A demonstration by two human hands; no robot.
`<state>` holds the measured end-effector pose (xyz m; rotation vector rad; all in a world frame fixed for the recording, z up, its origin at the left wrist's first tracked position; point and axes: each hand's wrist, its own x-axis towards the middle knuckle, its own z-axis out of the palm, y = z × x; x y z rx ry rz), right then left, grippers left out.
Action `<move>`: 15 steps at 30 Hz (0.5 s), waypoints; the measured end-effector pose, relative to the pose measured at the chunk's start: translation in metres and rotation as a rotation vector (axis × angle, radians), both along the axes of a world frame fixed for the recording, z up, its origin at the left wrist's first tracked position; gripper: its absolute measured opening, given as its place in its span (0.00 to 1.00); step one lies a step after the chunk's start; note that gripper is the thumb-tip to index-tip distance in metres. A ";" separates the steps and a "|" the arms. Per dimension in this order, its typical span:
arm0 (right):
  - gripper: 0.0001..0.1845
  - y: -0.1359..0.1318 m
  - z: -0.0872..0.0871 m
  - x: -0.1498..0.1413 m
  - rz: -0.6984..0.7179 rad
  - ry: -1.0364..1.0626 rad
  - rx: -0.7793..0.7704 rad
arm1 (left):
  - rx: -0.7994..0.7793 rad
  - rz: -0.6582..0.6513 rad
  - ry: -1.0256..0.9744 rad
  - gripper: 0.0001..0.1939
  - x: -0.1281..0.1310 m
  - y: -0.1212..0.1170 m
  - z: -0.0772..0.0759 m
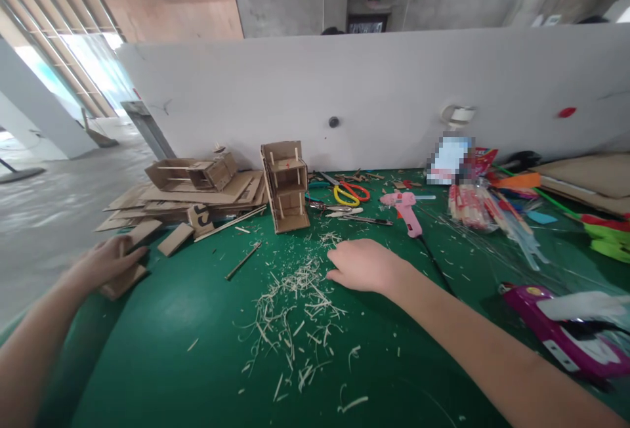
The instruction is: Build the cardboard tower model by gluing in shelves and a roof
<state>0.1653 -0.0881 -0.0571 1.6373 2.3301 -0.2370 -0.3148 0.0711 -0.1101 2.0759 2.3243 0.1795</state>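
Observation:
My left hand (pixel 105 262) is at the table's left edge, its fingers and thumb closed round a small piece of cardboard (pixel 125 282). More cut cardboard blocks (pixel 176 239) lie just beside it. My right hand (pixel 364 266) rests low over the green table with its fingers curled in. Whatever those fingers may hold is hidden. Its fingertips are at the edge of a scattered heap of pale wood shavings (pixel 300 283). Behind the shavings stands an upright cardboard shelf (pixel 290 182) with three compartments and thin sticks. A thin wooden stick (pixel 243 261) lies left of the heap.
Stacked cardboard (pixel 231 192) carries another cardboard model (pixel 177 174) at the back left. Scissors (pixel 352 193), a craft knife (pixel 367 219) and a pink glue gun (pixel 403 210) lie behind my right hand. Bagged sticks (pixel 470 205) and a purple corded device (pixel 561 329) are at right. A white partition (pixel 275 93) borders the table.

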 end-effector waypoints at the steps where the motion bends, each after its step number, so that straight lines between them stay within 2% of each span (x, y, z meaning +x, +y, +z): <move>1: 0.17 0.000 0.000 0.000 -0.001 -0.003 -0.001 | 0.010 0.012 0.015 0.28 0.002 -0.006 -0.002; 5: 0.17 -0.001 0.000 0.000 0.004 0.003 -0.005 | -0.001 -0.012 -0.038 0.25 0.014 -0.022 0.007; 10: 0.18 -0.002 0.000 0.001 0.024 0.009 -0.003 | -0.025 -0.019 -0.083 0.25 0.024 -0.022 0.018; 13: 0.18 -0.001 0.000 0.001 0.019 0.007 0.000 | 0.064 -0.024 -0.007 0.26 0.035 -0.017 0.020; 15: 0.17 -0.001 -0.001 0.001 0.016 0.007 -0.001 | 0.155 -0.080 -0.047 0.29 0.051 -0.014 0.023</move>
